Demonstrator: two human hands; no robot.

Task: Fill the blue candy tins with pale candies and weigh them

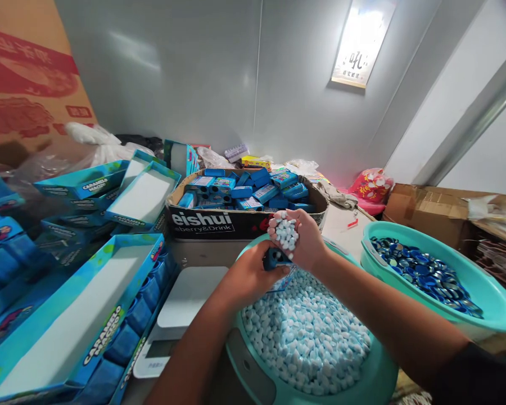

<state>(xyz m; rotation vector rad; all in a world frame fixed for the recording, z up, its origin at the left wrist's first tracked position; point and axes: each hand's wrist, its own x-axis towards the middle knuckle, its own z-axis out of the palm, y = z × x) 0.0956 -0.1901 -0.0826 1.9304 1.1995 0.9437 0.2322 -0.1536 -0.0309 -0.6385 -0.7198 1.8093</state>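
Note:
My right hand [303,239] is cupped palm up around a heap of small pale blue and white candies [287,232]. It hovers over the far rim of a teal basin [379,377] filled with the same candies [307,337]. My left hand [248,275] grips a small dark blue container [276,259] just under the right hand's heel, above the basin.
A second teal basin [489,304] at right holds several round blue lids. A cardboard box [231,222] of blue packets sits beyond. Open blue display boxes [80,315] stack at left, and a white scale [185,298] lies beside the basin. Brown cartons [438,211] stand at far right.

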